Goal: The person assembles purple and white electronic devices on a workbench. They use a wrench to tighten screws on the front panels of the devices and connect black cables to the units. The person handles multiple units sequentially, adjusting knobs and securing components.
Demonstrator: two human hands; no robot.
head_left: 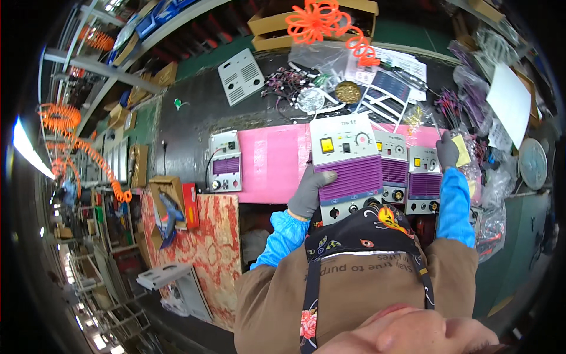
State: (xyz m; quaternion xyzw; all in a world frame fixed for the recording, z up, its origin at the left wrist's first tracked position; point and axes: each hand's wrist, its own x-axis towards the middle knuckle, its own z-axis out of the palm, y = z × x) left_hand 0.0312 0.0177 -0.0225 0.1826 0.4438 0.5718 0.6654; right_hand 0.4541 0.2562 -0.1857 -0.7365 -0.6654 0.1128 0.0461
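My left hand (309,190), in a grey glove, grips the left edge of a welding machine front panel (349,171), its thumb over the purple louvres. The panel is white and purple, with a yellow switch and a knob, and is held close to my body. Two similar panels, a middle one (394,168) and a right one (424,177), lie beside it, the middle one partly covered. My right hand (448,151), also gloved, is at the far right by a yellow piece (460,150). Its fingers look curled; what they hold is unclear, though a thin pale strip rises beside them.
Another panel (225,162) lies on the left of the pink mat (271,162). Behind are a grey vented plate (241,78), wire bundles (289,84), a dish of brass parts (348,92) and printed sheets (386,91). An orange coiled hose (321,20) hangs above. Plastic bags (495,200) lie right.
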